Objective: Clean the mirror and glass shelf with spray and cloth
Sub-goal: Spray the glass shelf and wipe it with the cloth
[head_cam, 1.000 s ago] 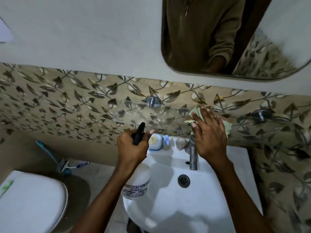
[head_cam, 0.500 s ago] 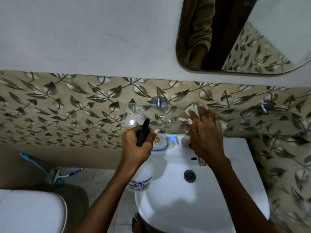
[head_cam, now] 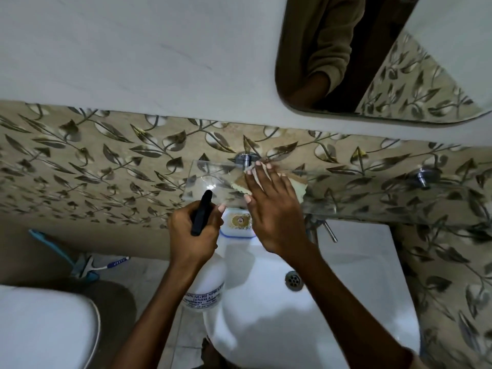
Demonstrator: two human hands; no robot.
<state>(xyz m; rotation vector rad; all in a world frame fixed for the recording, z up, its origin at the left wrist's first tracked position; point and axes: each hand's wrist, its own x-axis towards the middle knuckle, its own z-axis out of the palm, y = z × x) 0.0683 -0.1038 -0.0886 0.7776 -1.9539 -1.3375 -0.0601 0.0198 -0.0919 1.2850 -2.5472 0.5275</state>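
A clear glass shelf juts from the leaf-patterned wall on chrome brackets. My right hand lies flat on the shelf near its left bracket, pressing a pale yellow cloth against the glass. My left hand grips a white spray bottle by its black trigger head, held below the shelf's left end. The mirror hangs on the white wall at the upper right and reflects a sleeve and the tiles.
A white washbasin with a drain and a chrome tap sits under the shelf. A white soap box rests at the basin's back. A toilet lid is at lower left, a blue-handled brush on the floor.
My right hand has slid the cloth leftward along the shelf toward the left bracket. The view has shifted left and closer. My left hand keeps the bottle in the same grip.
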